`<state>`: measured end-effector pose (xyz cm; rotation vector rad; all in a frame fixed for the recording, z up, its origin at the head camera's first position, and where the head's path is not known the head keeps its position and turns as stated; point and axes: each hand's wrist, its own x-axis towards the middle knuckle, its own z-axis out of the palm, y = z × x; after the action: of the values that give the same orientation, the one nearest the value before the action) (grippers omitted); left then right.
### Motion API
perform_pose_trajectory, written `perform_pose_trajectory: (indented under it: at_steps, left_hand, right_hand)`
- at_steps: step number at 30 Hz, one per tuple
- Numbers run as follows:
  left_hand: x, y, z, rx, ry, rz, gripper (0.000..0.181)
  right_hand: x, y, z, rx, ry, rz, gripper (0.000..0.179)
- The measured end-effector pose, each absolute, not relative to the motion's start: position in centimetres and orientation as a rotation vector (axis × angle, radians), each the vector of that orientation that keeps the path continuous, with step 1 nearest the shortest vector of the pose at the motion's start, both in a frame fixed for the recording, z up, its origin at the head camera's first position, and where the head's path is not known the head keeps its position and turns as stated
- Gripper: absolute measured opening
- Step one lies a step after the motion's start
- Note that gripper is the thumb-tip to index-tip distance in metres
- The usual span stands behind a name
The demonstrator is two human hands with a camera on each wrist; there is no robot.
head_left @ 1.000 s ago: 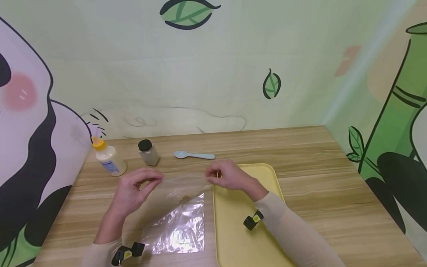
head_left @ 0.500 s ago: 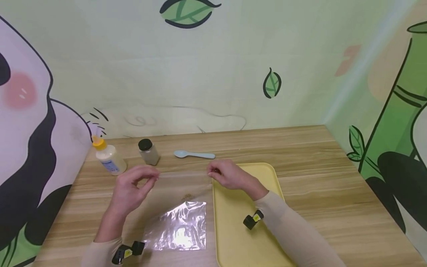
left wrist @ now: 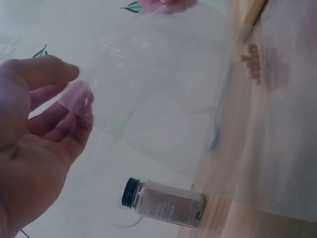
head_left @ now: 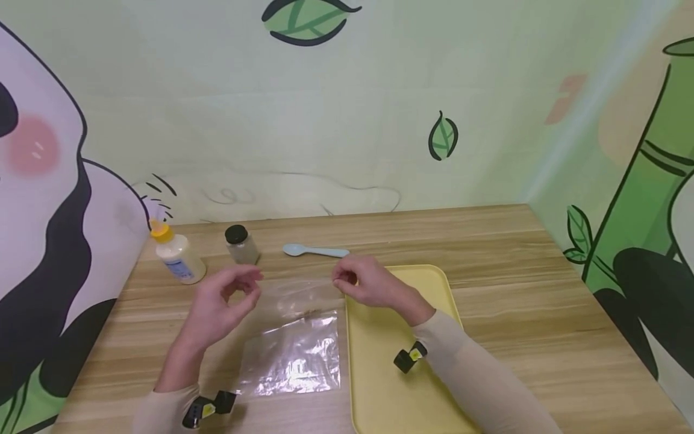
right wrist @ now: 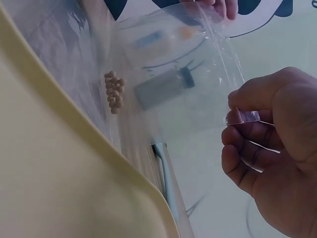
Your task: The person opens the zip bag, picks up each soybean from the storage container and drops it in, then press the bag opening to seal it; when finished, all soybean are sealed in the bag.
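A clear zip-top plastic bag stretches between my two hands, its lower part lying on the table. My right hand pinches one top corner between thumb and forefinger, plainly seen in the right wrist view. At the other corner, the fingers of my left hand touch the film while the thumb stands apart from it. Inside the bag sits a small cluster of round beige balls, like peppercorns. Past the bag in the left wrist view is a black-capped jar labelled white pepper.
A yellow tray lies under my right forearm, close beside the bag. Behind the bag is a pale blue spoon. A squeeze bottle with a yellow cap stands back left, near the jar. The patterned wall borders the wooden table.
My left thumb and fingers have parted at the bag's corner. The bag's near edge has shifted slightly away from me and to the right. My right hand stays almost in place.
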<state>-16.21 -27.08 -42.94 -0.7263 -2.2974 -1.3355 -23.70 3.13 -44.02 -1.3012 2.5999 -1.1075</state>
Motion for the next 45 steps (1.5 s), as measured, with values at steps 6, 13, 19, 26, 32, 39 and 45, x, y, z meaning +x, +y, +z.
perform_pose_trajectory:
  at_steps: [6, 13, 19, 26, 32, 39, 45]
  left_hand:
    - [-16.1, -26.9, -43.3, -0.636, -2.534, -1.141, 0.029]
    - [-15.9, -26.6, -43.5, -0.691, -2.554, -1.054, 0.027]
    - [-16.0, -26.3, -43.7, -0.771, -2.510, -0.995, 0.029]
    - [-16.0, -26.2, -43.6, -0.795, -2.490, -0.982, 0.028]
    - [-15.9, -26.2, -43.5, -0.797, -2.540, -1.060, 0.029]
    - [-15.9, -25.6, -43.7, -0.751, -2.618, -0.983, 0.022]
    - [-16.0, -24.7, -43.9, -0.731, -2.675, -0.900, 0.018]
  right_hand:
    - [-23.6, 3.0, -44.1, -1.314, 2.591, -1.107, 0.004]
    - [-23.5, 2.6, -44.5, -1.410, 2.597, -1.079, 0.003]
    - [-23.3, 2.3, -44.8, -1.480, 2.627, -1.088, 0.005]
    - [-23.2, 2.2, -44.0, -1.485, 2.683, -1.073, 0.005]
    - [-23.3, 2.0, -43.8, -1.459, 2.670, -1.003, 0.006]
    - [-23.2, 1.8, -43.6, -1.435, 2.656, -0.951, 0.009]
    - [-22.7, 1.1, -43.0, -1.480, 2.699, -0.750, 0.014]
